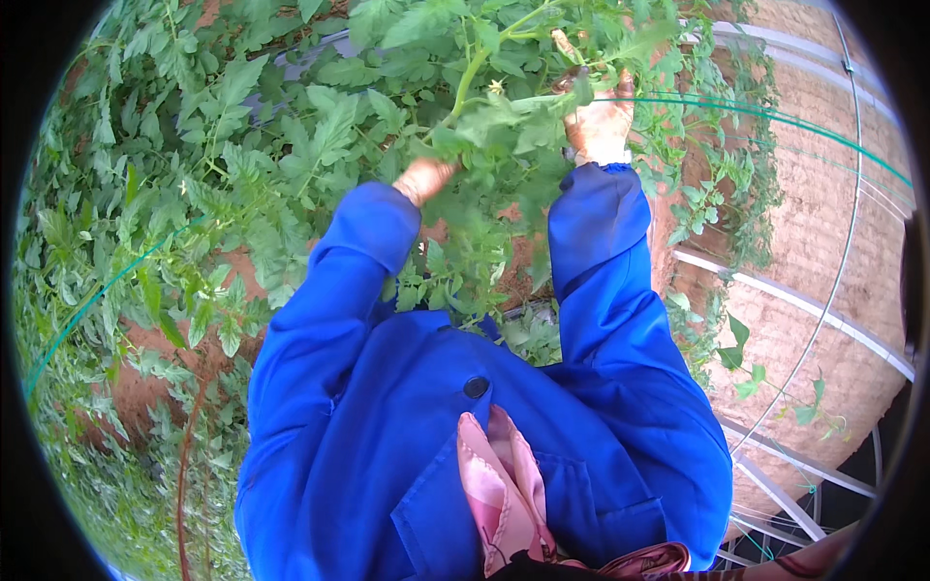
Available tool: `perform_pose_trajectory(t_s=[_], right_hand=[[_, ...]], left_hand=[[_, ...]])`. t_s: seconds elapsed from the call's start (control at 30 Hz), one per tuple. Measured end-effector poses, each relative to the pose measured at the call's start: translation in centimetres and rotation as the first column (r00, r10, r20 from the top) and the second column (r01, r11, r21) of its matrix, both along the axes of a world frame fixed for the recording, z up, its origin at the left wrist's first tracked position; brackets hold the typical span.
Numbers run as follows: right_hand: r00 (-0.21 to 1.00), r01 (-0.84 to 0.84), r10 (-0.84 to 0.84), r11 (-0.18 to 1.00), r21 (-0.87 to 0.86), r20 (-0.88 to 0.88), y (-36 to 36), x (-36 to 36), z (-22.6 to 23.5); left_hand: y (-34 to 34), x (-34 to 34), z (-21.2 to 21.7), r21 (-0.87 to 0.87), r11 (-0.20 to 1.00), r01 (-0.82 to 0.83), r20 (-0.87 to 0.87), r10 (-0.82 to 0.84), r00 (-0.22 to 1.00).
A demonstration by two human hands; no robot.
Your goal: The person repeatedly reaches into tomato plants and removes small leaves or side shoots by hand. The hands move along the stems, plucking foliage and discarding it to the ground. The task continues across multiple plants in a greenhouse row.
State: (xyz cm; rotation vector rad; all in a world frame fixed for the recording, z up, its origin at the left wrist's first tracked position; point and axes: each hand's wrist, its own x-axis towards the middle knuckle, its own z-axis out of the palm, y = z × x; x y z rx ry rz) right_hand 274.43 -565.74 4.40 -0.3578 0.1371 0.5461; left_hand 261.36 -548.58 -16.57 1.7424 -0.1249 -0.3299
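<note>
Up near the top of the frame, right of centre, the right hand (601, 121) is raised into the leaves with its fingers curled around a green stem (472, 73) and a thin green string (736, 108); it grips them at the point where the string meets the plant. The left hand (423, 179) sits lower, at upper centre, and is mostly buried in leaves, so only the wrist and heel of the hand show and I cannot tell whether it is open or closed. Both arms wear blue sleeves (334, 290) that rise from the lower middle of the frame.

The plant (465, 145) between the hands is leafy and green, with toothed leaves and a pale thick stem running up toward the top edge. A small yellowish flower (496, 87) sits just left of the right hand. Leaves hang in front of both hands and hide most of the fingers.

More of the same plants (174, 194) fill the left half of the frame over reddish soil (145, 339). Another green string (87, 305) crosses the left side. On the right, white metal bars (794, 305) run across bare brown ground. A pink cloth (504, 484) hangs at the open jacket front, at lower centre.
</note>
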Motion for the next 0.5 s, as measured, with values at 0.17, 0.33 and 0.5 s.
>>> perform_pose_trajectory(t_s=[0.17,0.33,0.5], right_hand=[[0.975,0.221,-0.174,0.813,-0.539,0.136,-2.5,2.6,-2.2],[0.971,0.206,-0.112,0.840,-0.502,0.211,-2.9,4.5,-3.1],[0.972,0.027,0.081,0.892,-0.450,0.219,-4.0,4.0,-3.6]], left_hand=[[0.1,-2.9,4.9,0.507,0.631,0.588,-0.151,-0.606,0.781],[0.9,-5.2,4.3,0.547,0.773,0.321,0.282,-0.531,0.799],[0.6,-4.6,3.4,0.535,0.668,0.517,-0.114,-0.549,0.828]])
